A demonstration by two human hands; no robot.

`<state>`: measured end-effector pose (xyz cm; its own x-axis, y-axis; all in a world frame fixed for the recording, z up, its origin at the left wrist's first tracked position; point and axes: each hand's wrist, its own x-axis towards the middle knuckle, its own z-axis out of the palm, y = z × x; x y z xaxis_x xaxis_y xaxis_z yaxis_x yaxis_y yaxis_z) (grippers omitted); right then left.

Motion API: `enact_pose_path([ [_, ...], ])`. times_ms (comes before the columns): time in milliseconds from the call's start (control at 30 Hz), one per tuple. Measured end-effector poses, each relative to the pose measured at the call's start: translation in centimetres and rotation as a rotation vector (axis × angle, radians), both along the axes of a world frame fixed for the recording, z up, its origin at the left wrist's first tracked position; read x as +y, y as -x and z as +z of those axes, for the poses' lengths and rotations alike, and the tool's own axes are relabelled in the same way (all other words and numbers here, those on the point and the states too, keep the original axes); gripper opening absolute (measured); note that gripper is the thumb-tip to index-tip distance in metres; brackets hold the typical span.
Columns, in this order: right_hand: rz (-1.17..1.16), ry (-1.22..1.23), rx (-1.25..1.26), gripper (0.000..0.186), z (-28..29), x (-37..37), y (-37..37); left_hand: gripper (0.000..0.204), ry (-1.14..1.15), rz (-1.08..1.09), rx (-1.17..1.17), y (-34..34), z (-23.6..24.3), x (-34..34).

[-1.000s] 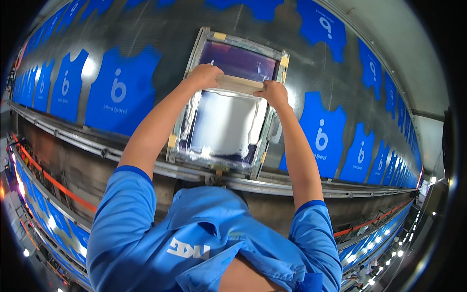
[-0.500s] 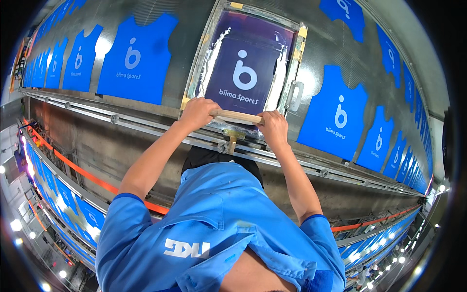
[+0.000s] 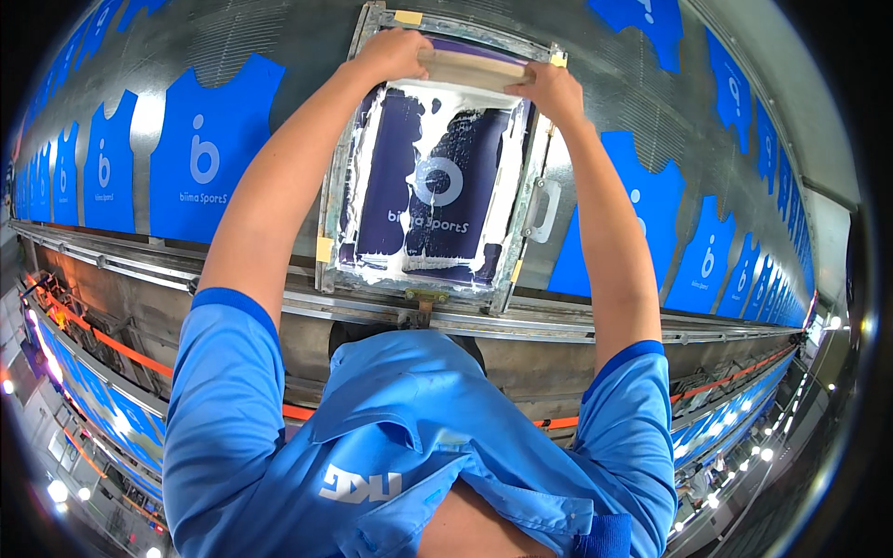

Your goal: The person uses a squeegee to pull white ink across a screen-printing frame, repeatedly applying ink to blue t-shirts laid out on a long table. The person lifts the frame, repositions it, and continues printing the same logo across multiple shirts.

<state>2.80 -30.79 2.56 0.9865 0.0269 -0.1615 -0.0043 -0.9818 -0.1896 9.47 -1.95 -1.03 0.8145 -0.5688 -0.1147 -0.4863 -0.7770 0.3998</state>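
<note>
My left hand (image 3: 393, 55) and my right hand (image 3: 551, 90) are closed on the two ends of a squeegee (image 3: 473, 71) with a wooden handle. It lies across the far end of a screen-printing frame (image 3: 329, 209). White ink (image 3: 507, 149) is smeared in streaks over the dark purple mesh (image 3: 383, 172), thickest along the sides, the near edge and just below the squeegee. A round pale logo (image 3: 437, 180) with lettering shows in the mesh, partly covered by ink. The squeegee's blade is hidden.
Blue printed shirt panels (image 3: 209, 153) lie in a row on the long table to the left, and more panels (image 3: 702, 256) to the right. A metal handle (image 3: 545, 212) sticks out from the frame's right side. A metal rail (image 3: 233, 290) runs along the table's near edge.
Both hands have pushed the squeegee from the near end of the frame to the far end. White ink now streaks the middle of the mesh, over part of the logo.
</note>
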Motion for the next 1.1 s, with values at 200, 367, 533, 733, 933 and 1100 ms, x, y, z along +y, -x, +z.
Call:
enact_pose_path([
  [200,-0.059,-0.063,0.028,0.049,-1.0,-0.7,0.4,0.048,-0.039,-0.018,0.003,0.5,-0.5,-0.6],
  [367,-0.052,-0.114,0.094,0.046,-1.8,0.9,5.9,0.038,-0.021,-0.041,0.058,5.8,-0.3,1.0],
  [533,0.018,-0.101,0.018,0.036,-2.9,3.3,15.5,0.02,-0.021,-0.01,0.086,15.3,-1.6,3.3],
  [733,0.032,-0.187,-0.079,0.025,-3.9,6.3,26.3,0.02,0.078,-0.002,0.038,26.8,-2.0,6.0],
  [933,0.145,-0.262,-0.084,0.024,-5.2,6.6,29.4,0.026,0.111,-0.071,0.01,30.5,-2.5,7.7],
  [1100,0.116,-0.386,0.07,0.035,-4.7,4.9,23.8,0.038,0.064,0.055,0.2,25.5,-1.3,4.8],
])
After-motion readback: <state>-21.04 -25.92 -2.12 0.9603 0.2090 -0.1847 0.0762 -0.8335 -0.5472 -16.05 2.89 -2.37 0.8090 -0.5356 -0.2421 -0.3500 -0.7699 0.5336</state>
